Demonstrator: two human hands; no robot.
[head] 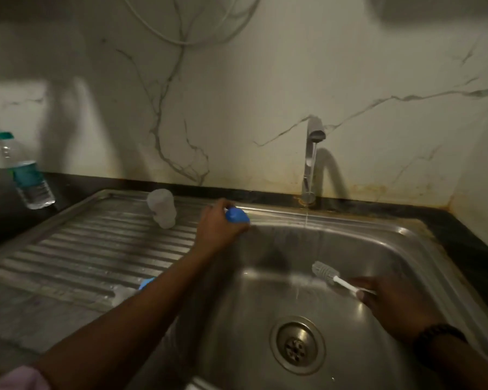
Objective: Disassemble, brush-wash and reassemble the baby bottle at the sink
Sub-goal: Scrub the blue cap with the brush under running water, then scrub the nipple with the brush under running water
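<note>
My left hand (219, 230) grips a blue bottle part (237, 215) at the sink's back left rim. The clear bottle body (162, 207) stands upside down on the ribbed drainboard (96, 243), just left of that hand. Another blue piece (146, 283) peeks out beside my left forearm on the drainboard. My right hand (392, 302) holds the white handle of a small grey brush (324, 273) over the steel sink basin (265, 277); the bristle head points left.
The tap (312, 159) at the back runs a thin stream of water into the basin. The drain (297, 344) lies at the basin's front. A plastic water bottle (26, 173) with a teal cap stands on the dark counter at far left.
</note>
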